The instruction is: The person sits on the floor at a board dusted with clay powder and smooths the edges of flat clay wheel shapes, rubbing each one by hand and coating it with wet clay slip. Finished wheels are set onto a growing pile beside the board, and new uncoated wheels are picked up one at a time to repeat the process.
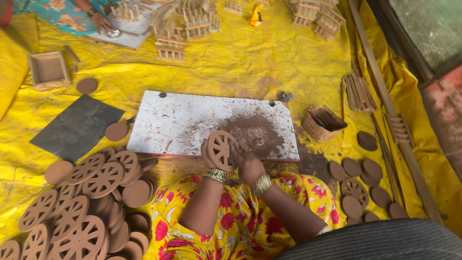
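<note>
A round wooden spoked wheel (221, 149) stands on edge between my two hands, at the near edge of a white, stained work board (183, 120). My left hand (208, 156) cups the wheel from the left side and behind. My right hand (244, 158) presses on its right rim. Both wrists wear gold bangles. Brown dust covers the board's right half, just beyond the wheel.
A big pile of spoked wheels and plain discs (82, 202) lies at my left. More discs (365, 178) lie at my right beside a small woven basket (323, 123) and wooden strips (358, 91). A dark slate (77, 126), a wooden tray (48, 70), small wooden frames (183, 26) and another person's hand (102, 21) lie beyond.
</note>
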